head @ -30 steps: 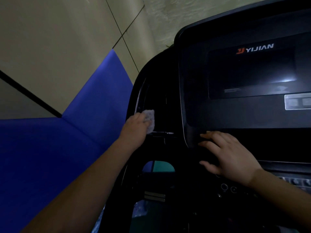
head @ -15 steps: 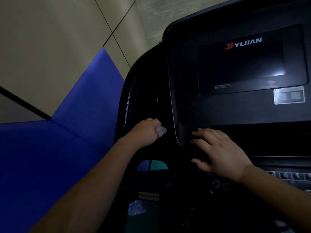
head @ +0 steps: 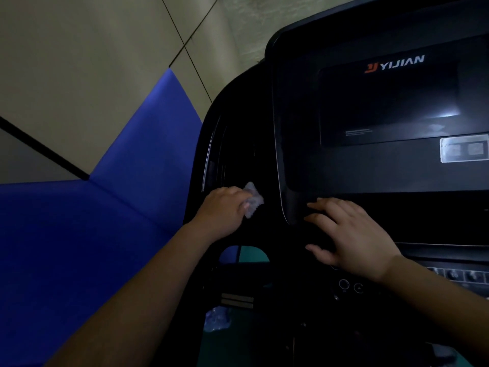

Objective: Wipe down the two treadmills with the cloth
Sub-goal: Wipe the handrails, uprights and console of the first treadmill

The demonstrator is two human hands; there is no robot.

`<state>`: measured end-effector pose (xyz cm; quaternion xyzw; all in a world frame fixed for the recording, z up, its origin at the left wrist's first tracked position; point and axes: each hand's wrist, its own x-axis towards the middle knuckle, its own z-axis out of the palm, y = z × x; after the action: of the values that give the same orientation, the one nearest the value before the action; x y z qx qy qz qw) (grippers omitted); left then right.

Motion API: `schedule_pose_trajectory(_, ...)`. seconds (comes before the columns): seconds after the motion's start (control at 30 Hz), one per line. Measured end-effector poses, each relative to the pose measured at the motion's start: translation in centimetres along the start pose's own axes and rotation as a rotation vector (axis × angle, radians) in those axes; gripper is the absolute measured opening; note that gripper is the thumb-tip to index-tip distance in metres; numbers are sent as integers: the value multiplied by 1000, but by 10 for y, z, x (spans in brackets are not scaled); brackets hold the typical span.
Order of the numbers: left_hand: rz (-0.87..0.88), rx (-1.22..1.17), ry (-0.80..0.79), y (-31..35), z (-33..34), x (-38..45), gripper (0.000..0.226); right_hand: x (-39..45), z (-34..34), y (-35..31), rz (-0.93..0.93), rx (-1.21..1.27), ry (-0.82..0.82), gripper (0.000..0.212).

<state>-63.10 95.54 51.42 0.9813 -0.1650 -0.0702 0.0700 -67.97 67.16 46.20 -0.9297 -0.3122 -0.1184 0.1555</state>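
While left hand (head: 225, 207) pinches 1 cloth (head: 253, 198), right hand (head: 349, 234) lies flat on 1 treadmill (head: 304, 165).

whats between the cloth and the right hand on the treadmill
Only bare black console surface and the curved lower-left edge of the screen panel; nothing else sits between the cloth and the right hand, as the head view shows.
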Motion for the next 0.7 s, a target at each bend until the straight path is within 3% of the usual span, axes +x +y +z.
schedule_pose_trajectory(0.2,-55,365,-59,-29,-15,-4,57,0,0,0,1,-3,-1,51)
schedule_pose_trajectory(0.27,-73,401,-73,-24,-16,-2,53,0,0,0,0,-11,5,51)
schedule_pose_trajectory(0.43,-90,64,-70,3,-2,4,38,-1,1,0,-7,-15,16,52)
schedule_pose_trajectory(0.7,-82,-128,-62,3,-2,4,34,-1,1,-1,4,-13,-4,53)
